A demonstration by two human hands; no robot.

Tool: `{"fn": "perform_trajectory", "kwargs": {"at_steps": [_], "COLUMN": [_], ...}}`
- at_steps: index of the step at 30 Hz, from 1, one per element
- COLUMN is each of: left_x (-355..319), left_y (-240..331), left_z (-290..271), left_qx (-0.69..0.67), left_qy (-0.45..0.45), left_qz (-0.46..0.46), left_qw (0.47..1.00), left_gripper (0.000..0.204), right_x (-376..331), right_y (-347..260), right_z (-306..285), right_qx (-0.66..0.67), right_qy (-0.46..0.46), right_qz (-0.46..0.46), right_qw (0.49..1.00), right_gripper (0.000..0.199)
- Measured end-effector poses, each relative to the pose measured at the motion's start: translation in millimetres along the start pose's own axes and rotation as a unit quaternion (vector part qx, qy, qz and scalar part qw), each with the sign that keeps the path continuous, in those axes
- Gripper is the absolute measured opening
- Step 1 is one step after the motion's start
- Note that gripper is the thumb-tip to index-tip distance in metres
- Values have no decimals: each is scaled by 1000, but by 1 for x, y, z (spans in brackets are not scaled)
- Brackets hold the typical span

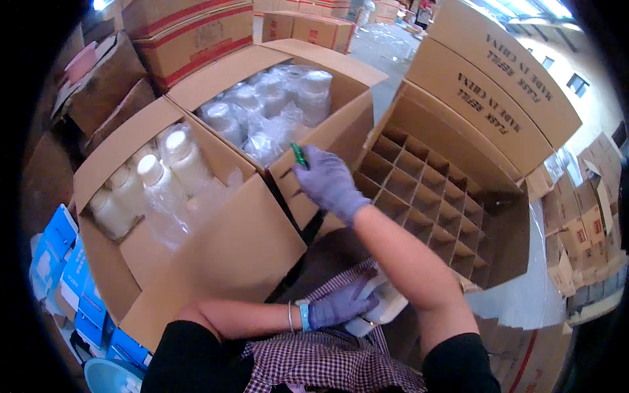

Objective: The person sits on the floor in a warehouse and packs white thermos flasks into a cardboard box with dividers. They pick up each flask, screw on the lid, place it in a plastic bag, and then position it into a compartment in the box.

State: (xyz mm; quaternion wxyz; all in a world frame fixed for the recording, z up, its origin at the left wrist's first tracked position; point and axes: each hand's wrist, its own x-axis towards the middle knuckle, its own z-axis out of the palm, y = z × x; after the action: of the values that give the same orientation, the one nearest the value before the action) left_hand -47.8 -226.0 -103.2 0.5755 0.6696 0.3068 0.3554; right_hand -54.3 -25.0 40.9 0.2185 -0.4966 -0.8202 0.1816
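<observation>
My right hand [329, 181], in a grey-purple glove, reaches out over the near wall of the middle carton [334, 150]. Its fingers are closed around a small green object [299, 154] whose exact kind I cannot make out. Close to my body, my left hand [341, 303], gloved alike, is closed on a white bottle-like container [386, 302], partly hidden by my right arm. In the middle carton stand several bottles in clear plastic wrap [268, 92]. The left carton [223, 255] holds several cream-white bottles [151, 170], also with plastic film about them.
To the right, a tall carton [458, 105] with raised flaps has a cardboard divider grid [426, 183] inside. Blue boxes [85, 288] and a light-blue basin [111, 375] stand at the lower left. Stacked cartons [196, 39] rise behind; more cartons [583, 216] are at the far right.
</observation>
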Motion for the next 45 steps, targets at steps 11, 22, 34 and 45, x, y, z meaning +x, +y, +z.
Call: {"fn": "perform_trajectory", "kwargs": {"at_steps": [11, 22, 34, 45], "left_x": [5, 136, 183, 216], "left_y": [133, -72, 214, 298], "left_z": [-244, -530, -410, -155], "left_qx": [183, 553, -38, -233], "left_qy": [-279, 52, 77, -157], "left_qz": [-144, -344, 22, 168], "left_qw": [932, 757, 996, 945], "left_gripper": [50, 43, 56, 79], "right_x": [57, -64, -186, -123], "right_y": [13, 62, 114, 64], "right_z": [78, -41, -144, -140], "right_qx": [80, 142, 221, 103], "right_qy": [-130, -226, -59, 454], "right_qz": [-28, -105, 83, -42], "right_qw": [988, 958, 970, 884], "right_gripper": [48, 51, 46, 55]}}
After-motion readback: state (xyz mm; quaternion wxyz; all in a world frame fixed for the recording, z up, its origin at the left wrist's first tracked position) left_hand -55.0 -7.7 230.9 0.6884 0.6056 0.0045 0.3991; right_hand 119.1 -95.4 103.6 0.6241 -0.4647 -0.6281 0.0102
